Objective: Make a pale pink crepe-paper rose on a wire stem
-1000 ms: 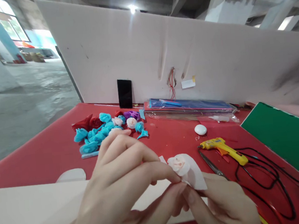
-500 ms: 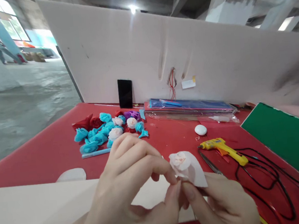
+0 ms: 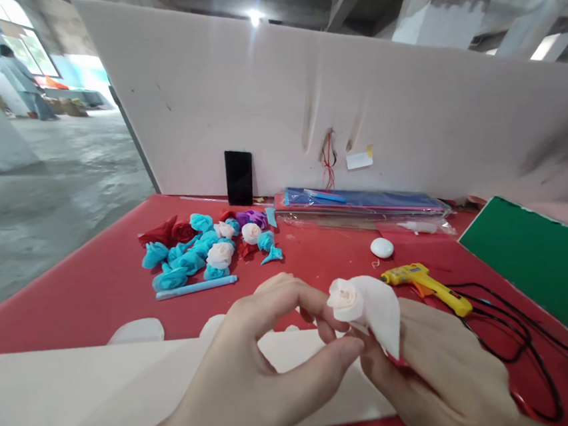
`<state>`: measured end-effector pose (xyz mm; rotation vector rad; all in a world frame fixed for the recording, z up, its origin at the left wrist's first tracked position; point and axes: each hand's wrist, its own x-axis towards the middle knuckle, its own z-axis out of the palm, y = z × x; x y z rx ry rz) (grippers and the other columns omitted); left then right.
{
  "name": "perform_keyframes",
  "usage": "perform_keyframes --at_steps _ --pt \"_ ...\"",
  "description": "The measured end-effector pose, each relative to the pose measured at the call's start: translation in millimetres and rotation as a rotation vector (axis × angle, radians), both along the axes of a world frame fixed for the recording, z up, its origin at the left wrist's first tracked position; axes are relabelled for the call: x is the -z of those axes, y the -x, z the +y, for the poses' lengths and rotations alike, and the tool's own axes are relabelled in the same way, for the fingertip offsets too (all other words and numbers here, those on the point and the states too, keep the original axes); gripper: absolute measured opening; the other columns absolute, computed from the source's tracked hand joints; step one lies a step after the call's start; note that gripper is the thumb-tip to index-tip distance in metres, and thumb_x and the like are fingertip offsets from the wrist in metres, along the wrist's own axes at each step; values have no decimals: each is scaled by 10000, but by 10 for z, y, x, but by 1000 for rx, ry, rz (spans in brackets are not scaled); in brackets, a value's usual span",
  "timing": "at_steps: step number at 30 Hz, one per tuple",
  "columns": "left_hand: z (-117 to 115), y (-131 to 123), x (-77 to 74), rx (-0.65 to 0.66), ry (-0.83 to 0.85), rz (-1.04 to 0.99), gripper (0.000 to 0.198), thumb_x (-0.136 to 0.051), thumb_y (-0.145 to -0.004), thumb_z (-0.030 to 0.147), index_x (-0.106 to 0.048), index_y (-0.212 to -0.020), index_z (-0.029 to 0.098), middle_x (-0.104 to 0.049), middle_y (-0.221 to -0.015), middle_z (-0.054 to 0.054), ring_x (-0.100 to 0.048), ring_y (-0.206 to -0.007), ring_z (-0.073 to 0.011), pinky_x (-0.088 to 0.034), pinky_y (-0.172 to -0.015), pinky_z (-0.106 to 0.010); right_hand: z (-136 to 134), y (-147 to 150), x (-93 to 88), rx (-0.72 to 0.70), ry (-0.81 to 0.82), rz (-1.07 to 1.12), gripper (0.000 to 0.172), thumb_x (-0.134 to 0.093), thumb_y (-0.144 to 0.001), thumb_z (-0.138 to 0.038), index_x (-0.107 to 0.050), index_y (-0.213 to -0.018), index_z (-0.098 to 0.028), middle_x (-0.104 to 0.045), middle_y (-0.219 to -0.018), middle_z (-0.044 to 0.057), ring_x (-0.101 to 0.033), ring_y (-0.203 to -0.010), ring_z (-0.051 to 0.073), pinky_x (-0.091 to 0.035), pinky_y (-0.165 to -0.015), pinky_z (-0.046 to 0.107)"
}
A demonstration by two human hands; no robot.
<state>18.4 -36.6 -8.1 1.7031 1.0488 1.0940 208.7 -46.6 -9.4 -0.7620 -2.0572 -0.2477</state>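
Both hands are meeting low in the middle of the view, above the near edge of the red tabletop [image 3: 100,284]. The left hand [image 3: 259,369] is curling its fingers, with the thumb [image 3: 336,362] and the fingertips pressing toward the base of a pale pink paper rose [image 3: 345,299]. The right hand [image 3: 444,365] is lying partly open beneath it, supporting the loose outer petal [image 3: 381,307] that is folding over its fingers; whether this hand is actually pinching the paper cannot be told. The rose is thus being held between the two hands, raised off the tabletop and just in front of the yellow glue gun [image 3: 424,280].

A large cream sheet [image 3: 71,401] is lying flat under the left forearm. Farther back on the left, a pile of finished flowers [image 3: 201,244], mostly turquoise with some red, purple and pale ones, is resting beside a light blue stick [image 3: 195,287]. A white oval object [image 3: 382,248] is sitting near the glue gun, whose black cable [image 3: 517,338] is looping to the right. A wrapped pack of coloured sheets [image 3: 358,202] and a dark phone [image 3: 239,177] are standing against the white backboard [image 3: 302,84], and a green sheet [image 3: 544,261] is lying at the right.
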Motion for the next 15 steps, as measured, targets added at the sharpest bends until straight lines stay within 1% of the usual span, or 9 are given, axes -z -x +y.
perform_keyframes --at_steps 2,4,6,8,10,13,15 --pt "-7 -5 8 -6 30 -19 69 -775 -793 333 -724 -765 297 -730 -792 69 -646 -808 -158 -491 -778 -212 21 -34 -33 -15 -46 -70 244 -546 -1016 -95 -728 -853 -94 -678 -566 10 -658 -484 141 -495 -463 308" --pt "-19 -20 4 -25 41 -24 72 -758 -793 323 -708 -759 283 -714 -769 72 -637 -769 -146 -488 -752 -204 37 -49 -53 1 -108 -116 265 -538 -1024 -95 -753 -871 -68 -659 -545 3 -624 -453 131 -474 -431 306" --pt "-29 -41 -6 -36 51 -13 94 -724 -811 323 -686 -744 268 -696 -747 68 -624 -730 -139 -479 -682 -193 43 -42 -71 27 -156 -157 281 -542 -1020 -75 -767 -852 -68 -659 -535 -5 -612 -440 112 -465 -417 283" --pt "-33 -66 -21 -33 79 -10 137 -681 -833 345 -667 -729 256 -687 -732 60 -622 -707 -138 -461 -610 -187 41 -21 -92 62 -195 -188 321 -546 -1013 -51 -760 -777 -91 -666 -530 -11 -611 -432 95 -462 -415 264" --pt "-37 -94 -38 -47 121 -23 142 -643 -827 337 -656 -716 249 -696 -731 58 -638 -719 -141 -467 -617 -180 34 3 -109 87 -224 -210 390 -532 -1010 -31 -728 -683 -113 -657 -510 -12 -610 -421 91 -457 -414 265" --pt "-46 -127 -68 -96 145 -36 103 -617 -785 293 -656 -703 244 -696 -724 66 -643 -729 -138 -475 -670 -176 24 15 -106 89 -234 -222 398 -519 -1009 -16 -721 -679 -111 -662 -510 -15 -600 -406 92 -463 -420 276" --pt "-56 -140 -90 -105 167 -28 109 -615 -773 303 -658 -695 241 -671 -698 60 -624 -708 -144 -459 -638 -187 23 5 -83 81 -226 -227 368 -526 -1005 -13 -735 -715 -98 -678 -528 -8 -609 -420 99 -474 -428 282"
